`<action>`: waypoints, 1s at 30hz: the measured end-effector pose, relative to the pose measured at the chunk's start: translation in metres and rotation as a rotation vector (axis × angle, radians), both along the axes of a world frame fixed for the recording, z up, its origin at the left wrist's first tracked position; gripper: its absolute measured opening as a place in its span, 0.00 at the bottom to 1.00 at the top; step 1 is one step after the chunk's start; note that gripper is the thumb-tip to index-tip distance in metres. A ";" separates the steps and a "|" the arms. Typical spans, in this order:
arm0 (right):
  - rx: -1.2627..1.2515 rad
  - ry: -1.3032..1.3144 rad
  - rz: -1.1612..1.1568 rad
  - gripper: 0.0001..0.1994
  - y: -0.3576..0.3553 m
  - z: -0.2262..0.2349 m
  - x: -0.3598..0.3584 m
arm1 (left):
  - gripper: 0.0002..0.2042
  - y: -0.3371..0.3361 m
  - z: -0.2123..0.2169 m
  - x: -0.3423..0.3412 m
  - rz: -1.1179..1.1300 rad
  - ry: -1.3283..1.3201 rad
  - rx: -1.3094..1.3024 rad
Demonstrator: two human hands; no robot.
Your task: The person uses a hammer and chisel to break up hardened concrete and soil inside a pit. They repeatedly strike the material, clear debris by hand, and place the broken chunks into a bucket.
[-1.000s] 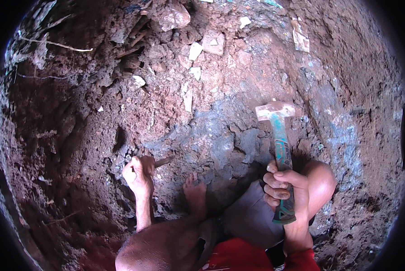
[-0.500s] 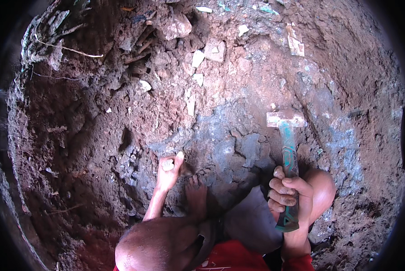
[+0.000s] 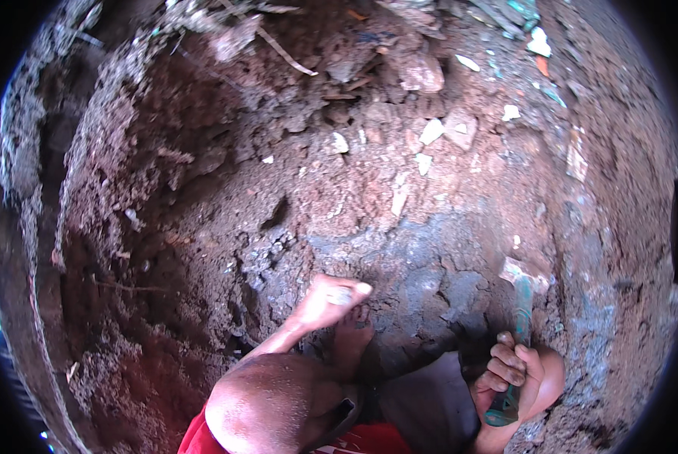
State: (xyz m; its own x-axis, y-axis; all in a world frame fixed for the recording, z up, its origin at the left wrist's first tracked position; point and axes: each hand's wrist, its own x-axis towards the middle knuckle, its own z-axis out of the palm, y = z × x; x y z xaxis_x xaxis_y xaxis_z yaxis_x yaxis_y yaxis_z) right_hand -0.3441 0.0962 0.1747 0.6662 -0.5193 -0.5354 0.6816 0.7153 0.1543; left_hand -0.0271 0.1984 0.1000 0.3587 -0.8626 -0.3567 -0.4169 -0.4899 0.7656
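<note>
Head view, looking down on a squatting person at work over reddish soil (image 3: 331,181). The left hand (image 3: 324,301) is closed in a fist, its fingers wrapped about a pale-ended object (image 3: 340,296), of which only the rounded end shows; the thumb points right. The right hand (image 3: 511,374) is clamped around the lower handle of a hammer (image 3: 522,321), fingers curled over and thumb alongside. The hammer stands to the right of the left hand, handle tilted slightly, head uppermost; whether its head touches the ground cannot be told. Between the two hands lies a cracked patch of grey clay (image 3: 426,265), well apart from the hammer head. Bounding the hands on the near side are the left knee (image 3: 259,401), the right knee (image 3: 551,382) and grey shorts (image 3: 426,397); a bare foot (image 3: 354,333) sits just below the left hand. Farther off, room extends across the soil to scattered white chips (image 3: 432,132).
</note>
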 end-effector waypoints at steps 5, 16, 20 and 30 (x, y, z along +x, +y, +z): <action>-0.042 0.043 -0.017 0.10 0.001 -0.004 0.004 | 0.14 -0.019 -0.010 -0.035 -0.650 -0.132 -0.305; -0.012 0.084 0.067 0.09 -0.002 -0.018 0.011 | 0.11 -0.085 -0.053 -0.039 -0.668 -0.340 -0.629; -0.037 0.131 0.104 0.09 0.001 -0.018 0.019 | 0.16 -0.075 -0.072 -0.058 -0.652 -0.350 -0.651; -0.033 0.119 0.151 0.08 0.005 -0.015 0.026 | 0.18 -0.047 -0.065 -0.064 -0.684 -0.109 -0.537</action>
